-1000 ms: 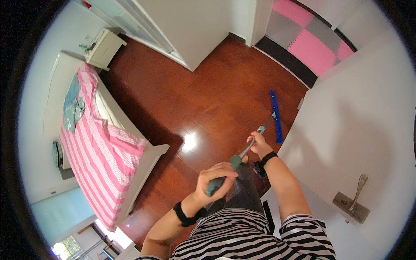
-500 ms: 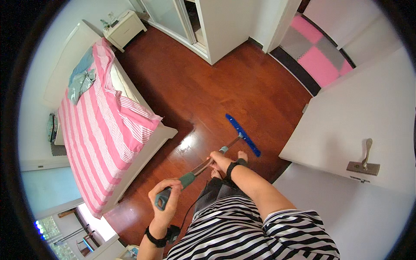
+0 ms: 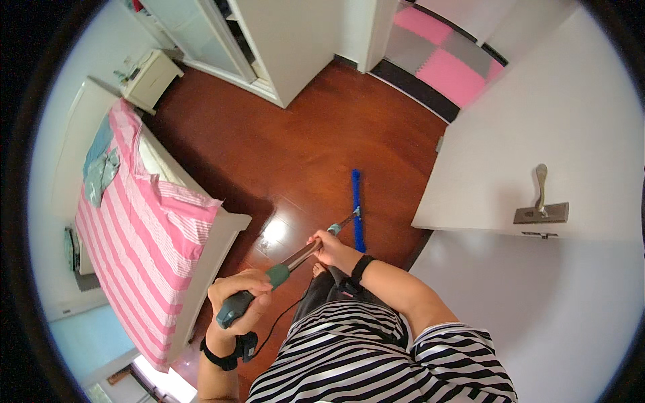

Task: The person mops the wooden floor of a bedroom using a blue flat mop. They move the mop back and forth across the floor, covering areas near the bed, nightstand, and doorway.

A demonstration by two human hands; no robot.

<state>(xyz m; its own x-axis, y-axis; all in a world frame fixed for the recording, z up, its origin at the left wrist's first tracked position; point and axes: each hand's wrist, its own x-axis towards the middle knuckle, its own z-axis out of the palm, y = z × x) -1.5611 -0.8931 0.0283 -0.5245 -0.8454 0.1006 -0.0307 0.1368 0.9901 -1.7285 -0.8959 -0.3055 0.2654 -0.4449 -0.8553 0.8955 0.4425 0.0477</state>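
A flat mop with a blue head and a long metal pole with grey-green grips slants from my body down to the floor. My left hand wraps round the thick grip at its upper end. Lower on the pole, my right hand is closed round the metal part. The mop head lies on the reddish-brown wood floor, just ahead of my bare foot. Both wrists wear black straps.
A bed with a pink-and-white striped cover stands to the left, a white nightstand beyond it. Ahead is a white wardrobe. An open white door stands at right, near a doorway with pink-and-grey foam mats.
The mop head has swung a little left and turned to point more nearly straight ahead. Both hands have shifted left with the pole, and the camera view has turned.
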